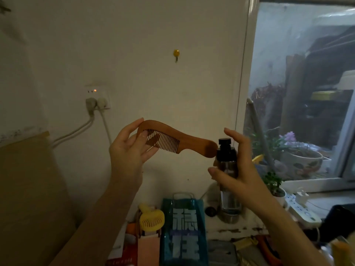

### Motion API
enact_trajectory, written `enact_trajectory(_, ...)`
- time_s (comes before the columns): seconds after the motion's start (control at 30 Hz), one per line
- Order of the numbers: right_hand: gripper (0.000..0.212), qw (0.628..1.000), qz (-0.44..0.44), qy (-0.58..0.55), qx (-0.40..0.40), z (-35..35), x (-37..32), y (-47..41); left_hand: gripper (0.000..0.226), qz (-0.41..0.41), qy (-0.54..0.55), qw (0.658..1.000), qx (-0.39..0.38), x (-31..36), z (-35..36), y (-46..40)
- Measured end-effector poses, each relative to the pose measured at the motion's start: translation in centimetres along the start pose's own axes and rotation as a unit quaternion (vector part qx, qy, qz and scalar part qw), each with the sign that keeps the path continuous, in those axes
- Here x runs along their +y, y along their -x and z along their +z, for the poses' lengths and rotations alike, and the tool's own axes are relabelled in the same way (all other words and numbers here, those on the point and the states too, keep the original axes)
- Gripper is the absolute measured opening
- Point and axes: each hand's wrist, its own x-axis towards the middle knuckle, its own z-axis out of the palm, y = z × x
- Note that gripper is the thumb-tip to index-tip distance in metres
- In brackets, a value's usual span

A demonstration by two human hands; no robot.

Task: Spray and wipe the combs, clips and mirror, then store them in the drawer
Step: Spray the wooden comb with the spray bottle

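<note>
Smooth reddish-brown wood makes up the comb (173, 138), a curved piece with a rounded handle and a row of fine, close teeth pointing down. The left hand (129, 145) holds it raised in front of the pale wall, pinching the toothed end between thumb and fingertips, the other fingers loosely spread behind the teeth. The handle slopes down to the right until its tip lies just beside the black pump head of the spray bottle (226, 162). That bottle is a clear, slim cylinder with a glossy black collar and cap; the right hand (239, 169) grips it upright, thumb curled across the front, index finger lifted above the cap and apart from it. Below the hands, clutter lies against the wall: a blue plastic bag (182, 227) with large pale characters, a yellow ribbed handheld fan (151, 219) and a pink box (148, 250). A white power strip (301, 210) rests near the window sill, where a small leafy potted plant (273, 184) stands. On the wall, a white socket (98, 100) carries two plugs with trailing cables.
</note>
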Motion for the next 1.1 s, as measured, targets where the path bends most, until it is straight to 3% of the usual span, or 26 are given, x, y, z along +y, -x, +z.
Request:
enact_trajectory(0.17,0.082,0.99,0.08,-0.063,-0.095,1.4,2.0,2.6,0.027,-0.039,-0.055,0.997,0.026,-2.3,-2.9,1.8)
enact_trajectory(0.4,0.076,0.965,0.206,-0.153,-0.056,4.6,5.2,6.3,0.025,-0.138,-0.092,0.985,0.047,-6.3,-7.7,5.1)
enact_trajectory(0.53,0.05,0.941,0.272,-0.19,-0.071,6.7,7.1,8.7,0.02,-0.174,-0.166,0.97,0.033,-9.0,-10.6,8.1)
enact_trajectory(0.63,0.046,0.925,0.308,-0.209,-0.077,8.3,9.3,11.0,0.022,-0.204,-0.201,0.957,0.041,-11.2,-12.2,10.6)
enact_trajectory(0.87,0.047,0.905,0.393,-0.144,-0.081,12.3,15.8,17.0,0.024,-0.318,-0.225,0.919,0.065,-14.9,-16.0,16.0)
enact_trajectory(1.1,0.039,0.878,0.455,-0.086,-0.124,15.9,21.5,23.7,0.028,-0.376,-0.269,0.883,0.078,-16.5,-18.9,19.9)
